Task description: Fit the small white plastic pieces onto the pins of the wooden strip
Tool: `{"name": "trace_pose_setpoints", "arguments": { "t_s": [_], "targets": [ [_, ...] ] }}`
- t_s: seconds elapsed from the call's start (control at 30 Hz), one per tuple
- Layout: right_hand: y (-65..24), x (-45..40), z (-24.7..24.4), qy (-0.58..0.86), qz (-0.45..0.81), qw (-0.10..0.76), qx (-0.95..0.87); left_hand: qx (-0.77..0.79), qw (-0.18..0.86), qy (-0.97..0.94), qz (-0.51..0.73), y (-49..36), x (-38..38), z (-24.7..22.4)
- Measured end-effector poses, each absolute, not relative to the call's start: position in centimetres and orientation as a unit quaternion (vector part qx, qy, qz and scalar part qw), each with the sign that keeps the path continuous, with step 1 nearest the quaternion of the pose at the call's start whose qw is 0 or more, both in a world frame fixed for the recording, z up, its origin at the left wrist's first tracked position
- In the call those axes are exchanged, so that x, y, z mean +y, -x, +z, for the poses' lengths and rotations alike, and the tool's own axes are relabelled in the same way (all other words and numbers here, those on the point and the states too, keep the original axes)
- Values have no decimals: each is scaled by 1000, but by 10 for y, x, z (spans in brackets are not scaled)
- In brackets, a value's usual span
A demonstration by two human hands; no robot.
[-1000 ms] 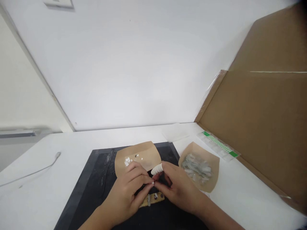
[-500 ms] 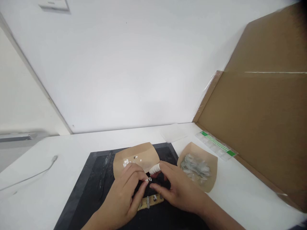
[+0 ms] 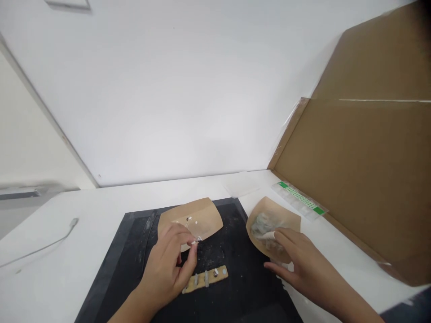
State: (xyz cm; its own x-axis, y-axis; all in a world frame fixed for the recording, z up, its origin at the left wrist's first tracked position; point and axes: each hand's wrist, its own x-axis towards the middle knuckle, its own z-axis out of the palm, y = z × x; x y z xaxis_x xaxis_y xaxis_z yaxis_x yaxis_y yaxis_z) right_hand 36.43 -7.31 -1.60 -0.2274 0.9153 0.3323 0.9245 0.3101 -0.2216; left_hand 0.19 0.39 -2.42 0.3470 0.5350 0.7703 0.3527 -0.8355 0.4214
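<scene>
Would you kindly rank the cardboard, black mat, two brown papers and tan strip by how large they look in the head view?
1. Cardboard
2. Black mat
3. Left paper and right paper: both partly covered, too alike to rank surely
4. Tan strip

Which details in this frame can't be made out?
All in the head view:
Small piece: too small, partly covered by the left hand.
Translucent pieces: blurred, partly hidden by the right hand.
Wall fixture: cut off by the top edge.
Green-and-white strip: markings too small.
</scene>
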Motion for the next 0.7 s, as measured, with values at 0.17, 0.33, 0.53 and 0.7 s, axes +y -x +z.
{"name": "trace_pose_setpoints", "arguments": {
  "t_s": [0.17,0.33,0.53,0.7],
  "targets": [
    [-368,-80,-18,592,-6,196,-782,243,62,-828,502,-4,2,-19],
    [-367,-76,-3,590,-41,231,-772,251,59,-823,506,-1,4,-22],
    [-377,-69,-10,587,-71,260,-763,246,38,-833,494,0,4,-20],
    [-374,-82,-25,614,-124,303,-718,234,33,-839,490,-1,2,-16]
  ]
}}
